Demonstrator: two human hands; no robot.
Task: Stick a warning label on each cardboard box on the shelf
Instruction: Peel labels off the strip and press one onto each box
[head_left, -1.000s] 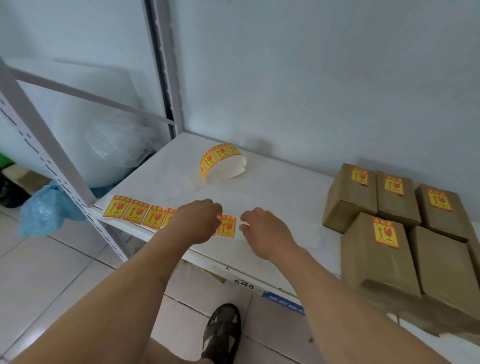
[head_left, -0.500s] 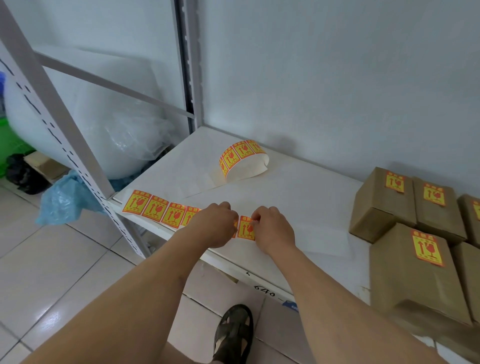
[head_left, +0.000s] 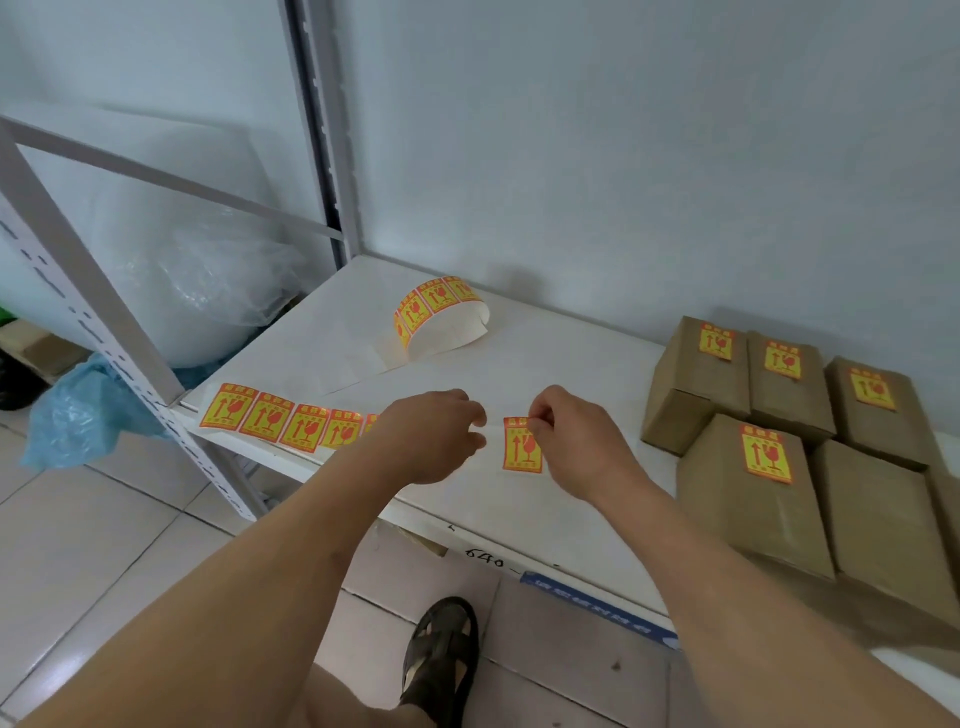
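Bare forearms, dark strapped sandal (head_left: 440, 656) on one foot

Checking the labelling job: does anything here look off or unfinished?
One front cardboard box shows no label, unlike the four labelled ones. The right hand pinches a peeled label; the left hand holds the backing strip.

Pale blue-grey wall (head_left: 649, 156), plain, evenly lit, soft shadow along its foot; white shelf board (head_left: 571, 374) set against it, handwritten digits on the front edge; grey-white perforated steel upright (head_left: 327, 130) at the back corner, a second slanted upright (head_left: 78, 291) nearer, thin crossbar (head_left: 171, 182) between; light glossy floor tiles (head_left: 93, 561) with dark grout lines; bulky roll of clear bubble wrap (head_left: 171, 260) beyond the frame; crumpled blue plastic bag (head_left: 78, 415) on the floor beside it.
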